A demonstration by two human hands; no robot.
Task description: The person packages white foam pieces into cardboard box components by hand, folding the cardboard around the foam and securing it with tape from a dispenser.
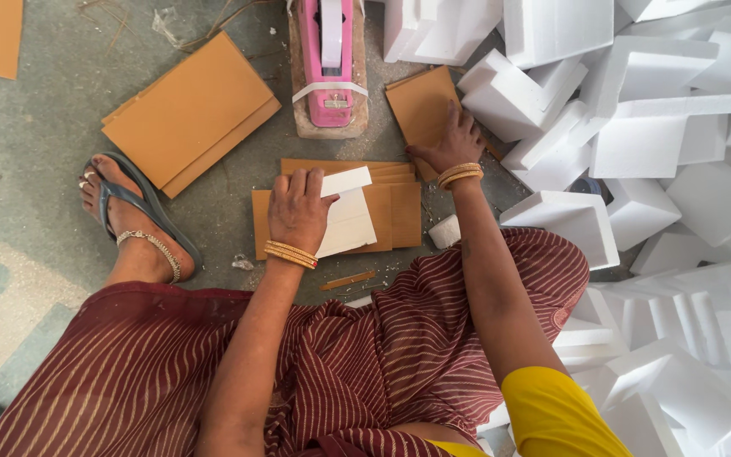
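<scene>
Striped cloth (365,355) lay nearest; left hand (298,211) pressed flat on white foam (349,216), light, probably crumbly; right hand (450,140), at one o'clock, lay open on stiff card (420,101), best lifted by edges.

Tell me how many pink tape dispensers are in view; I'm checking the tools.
1: the pink tape dispenser stands on the floor at top centre, beyond the left hand and beside the right hand. Others may be hidden.

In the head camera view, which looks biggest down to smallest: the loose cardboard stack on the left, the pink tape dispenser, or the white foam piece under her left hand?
1. Cardboard stack
2. Pink tape dispenser, cut off at the top edge
3. White foam piece, partly hidden by the left hand
</scene>
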